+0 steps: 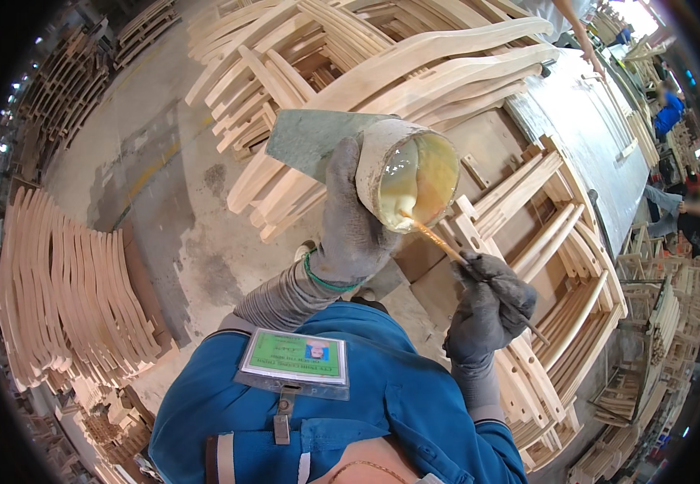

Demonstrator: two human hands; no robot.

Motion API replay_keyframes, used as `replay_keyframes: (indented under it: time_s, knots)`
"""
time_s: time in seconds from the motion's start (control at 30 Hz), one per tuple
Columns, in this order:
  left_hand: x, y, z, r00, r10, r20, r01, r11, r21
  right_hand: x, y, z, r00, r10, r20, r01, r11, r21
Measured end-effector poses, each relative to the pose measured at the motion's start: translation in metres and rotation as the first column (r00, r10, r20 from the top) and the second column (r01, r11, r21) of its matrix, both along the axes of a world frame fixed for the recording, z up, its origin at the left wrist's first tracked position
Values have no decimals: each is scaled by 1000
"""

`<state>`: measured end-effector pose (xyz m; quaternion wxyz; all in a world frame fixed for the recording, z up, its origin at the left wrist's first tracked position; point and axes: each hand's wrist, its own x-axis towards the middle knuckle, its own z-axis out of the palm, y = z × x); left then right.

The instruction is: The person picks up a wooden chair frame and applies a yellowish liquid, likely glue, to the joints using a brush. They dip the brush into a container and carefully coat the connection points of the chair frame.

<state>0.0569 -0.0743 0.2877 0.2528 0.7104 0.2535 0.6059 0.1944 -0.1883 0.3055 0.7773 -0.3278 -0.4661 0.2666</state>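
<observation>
My left hand (348, 214), in a grey glove, is closed around a whitish round cup (372, 153) tilted so that its mouth faces me. Inside the cup is a glossy, cream-coloured thick liquid (401, 185) that looks like glue. A flat grey-green panel (306, 143) shows beside the cup; whether it touches the cup I cannot tell. My right hand (491, 302), gloved as well, pinches a thin stick (439, 242). The stick's far end dips into the liquid, and its other end sticks out below my fist.
Curved wooden parts (414, 60) are stacked ahead, with another stack (76, 290) at the left. Slatted wooden frames (560, 266) lie close on my right. Beyond them stands a metal-topped table (588, 133), with another person's arm (582, 36) reaching over its far end.
</observation>
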Motion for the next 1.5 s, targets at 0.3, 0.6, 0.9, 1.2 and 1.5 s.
replay_keyframes:
  time_s: [0.3, 0.6, 0.9, 1.2, 1.5]
  knots:
    - [-72, 55, -3, 971, -13, 239, 83, 955, -285, -75, 46, 11, 1000, -7, 26, 8, 999, -36]
    - [-257, 174, -40, 951, 295, -88, -296, 955, 4, -185, 146, 14, 951, -249, 186, 303, 874, -380]
    - [-325, 229, -55, 955, 254, -150, -271, 958, -99, -238, 195, -9, 859, -343, 380, 491, 762, -423]
    - [-349, 245, -63, 954, 243, -175, -253, 967, -40, -256, 212, -16, 487, -288, 824, 773, 581, -254]
    - [-360, 244, -65, 956, 262, -131, -275, 956, -97, -264, 223, -7, 472, -302, 828, 835, 455, -309]
